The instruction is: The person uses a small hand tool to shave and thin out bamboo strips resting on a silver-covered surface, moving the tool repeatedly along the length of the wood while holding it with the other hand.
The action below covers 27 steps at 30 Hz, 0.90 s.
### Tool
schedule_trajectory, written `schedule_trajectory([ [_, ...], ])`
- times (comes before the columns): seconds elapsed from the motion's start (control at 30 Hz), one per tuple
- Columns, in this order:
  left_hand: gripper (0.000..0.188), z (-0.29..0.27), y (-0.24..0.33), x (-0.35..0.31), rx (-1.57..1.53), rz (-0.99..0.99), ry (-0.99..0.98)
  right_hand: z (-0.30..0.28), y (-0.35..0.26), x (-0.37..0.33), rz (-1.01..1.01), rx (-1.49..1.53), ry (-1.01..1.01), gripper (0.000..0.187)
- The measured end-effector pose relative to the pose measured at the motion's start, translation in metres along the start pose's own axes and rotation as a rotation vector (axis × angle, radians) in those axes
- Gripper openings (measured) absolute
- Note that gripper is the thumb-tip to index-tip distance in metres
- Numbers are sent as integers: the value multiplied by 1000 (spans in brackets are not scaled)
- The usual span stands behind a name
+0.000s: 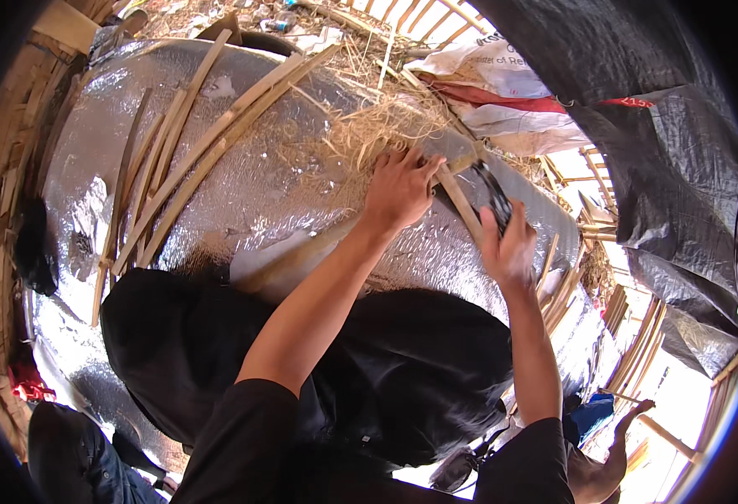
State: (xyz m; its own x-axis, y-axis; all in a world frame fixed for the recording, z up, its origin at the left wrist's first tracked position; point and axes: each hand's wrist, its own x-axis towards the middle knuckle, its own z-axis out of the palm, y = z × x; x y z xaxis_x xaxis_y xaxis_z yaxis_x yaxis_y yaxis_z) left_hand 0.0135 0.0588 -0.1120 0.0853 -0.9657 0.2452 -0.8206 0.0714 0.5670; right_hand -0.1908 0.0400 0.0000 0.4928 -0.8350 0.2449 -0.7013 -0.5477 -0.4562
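My left hand (398, 189) is closed, fingers curled over a bamboo strip (459, 200) that slants down toward my right hand. My right hand (508, 244) grips a dark, shiny, blade-like tool (492, 186), smeared by motion. It looks like a knife, and its upper end is close beside the strip. Thin pale shavings (377, 134) lie heaped just beyond my left hand. How the fingers of my left hand sit around the strip is partly hidden.
Several long bamboo strips (209, 143) lie on the silver foil sheet (285, 189) to my left. More strips (562, 294) lie at the right. A black tarp (672, 160) hangs at the far right, near white sacks (503, 71). Another person's arm (617, 454) shows at lower right.
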Motion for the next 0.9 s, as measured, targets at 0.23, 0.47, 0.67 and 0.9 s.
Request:
schedule_trajectory([
  [0.23,49,-6,3,0,-130,32,27,40,46,-38,180,-150,-45,41],
  [0.47,59,-7,2,-7,-134,-17,-11,55,38,-40,248,-159,26,45],
  [0.67,56,-13,9,-6,-142,-39,-66,47,29,-42,152,-335,-51,40],
  [0.9,28,9,7,32,-198,-231,-217,49,32,-38,131,-325,-124,41],
])
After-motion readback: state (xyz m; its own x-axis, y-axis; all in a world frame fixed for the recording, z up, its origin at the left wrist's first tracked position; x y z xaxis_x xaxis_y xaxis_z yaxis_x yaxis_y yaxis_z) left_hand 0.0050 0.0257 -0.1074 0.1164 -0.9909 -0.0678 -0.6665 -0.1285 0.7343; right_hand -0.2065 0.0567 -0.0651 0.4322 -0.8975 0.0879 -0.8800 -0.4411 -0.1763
